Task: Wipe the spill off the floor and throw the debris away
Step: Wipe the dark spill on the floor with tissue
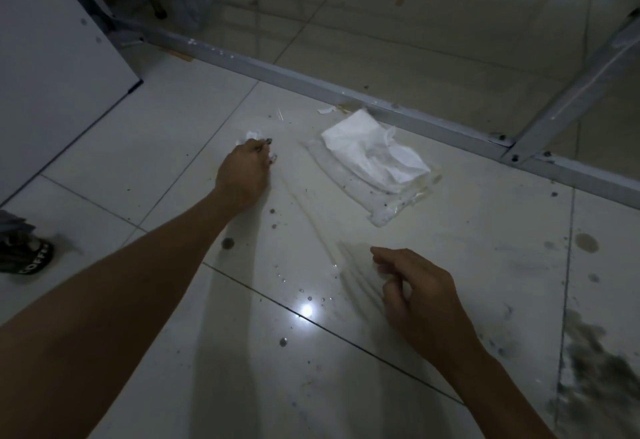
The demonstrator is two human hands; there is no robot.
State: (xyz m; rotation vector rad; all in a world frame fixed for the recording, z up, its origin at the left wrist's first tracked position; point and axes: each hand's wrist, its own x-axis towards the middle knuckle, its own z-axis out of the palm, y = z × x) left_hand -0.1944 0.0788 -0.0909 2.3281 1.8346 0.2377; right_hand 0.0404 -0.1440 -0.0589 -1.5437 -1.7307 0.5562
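My left hand [244,172] presses down on the white tile floor [450,265], fingers closed around a crumpled white tissue [252,135] that pokes out past the knuckles. To its right lies a clear plastic pack with white tissues [374,158] sticking out of it. Droplets and dark specks of the spill [277,224] dot the tiles between my hands, with wet smear streaks [356,279] near my right hand [415,295]. That hand hovers low over the floor, fingers loosely curled and holding nothing.
A grey metal frame rail [311,87] runs diagonally across the floor behind the tissue pack. A small paper scrap [327,109] lies by the rail. A white cabinet panel [52,58] stands at the left. A black sandal [29,255] is at the left edge. Dark dirt [595,369] covers the right tiles.
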